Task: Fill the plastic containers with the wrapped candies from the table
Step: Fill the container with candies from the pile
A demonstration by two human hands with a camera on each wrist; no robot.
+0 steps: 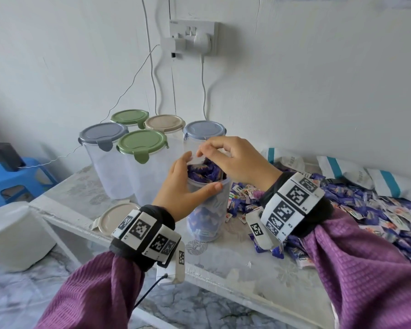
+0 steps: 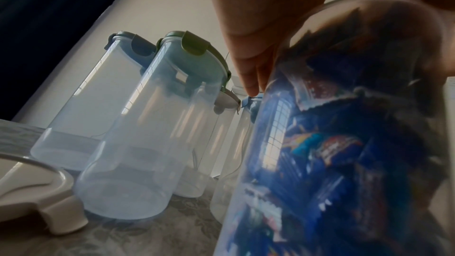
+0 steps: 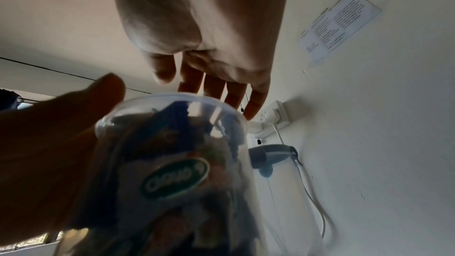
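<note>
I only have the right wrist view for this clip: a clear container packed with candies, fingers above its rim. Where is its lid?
Observer: A loose beige lid lies on the table, just left of the open container.
Operator: Are any candies still outside it?
Observer: Yes, a big pile of wrapped candies lies on the table to its right.
Operator: And the other containers?
Observer: Five lidded containers stand behind it. The ones whose walls show look empty.
</note>
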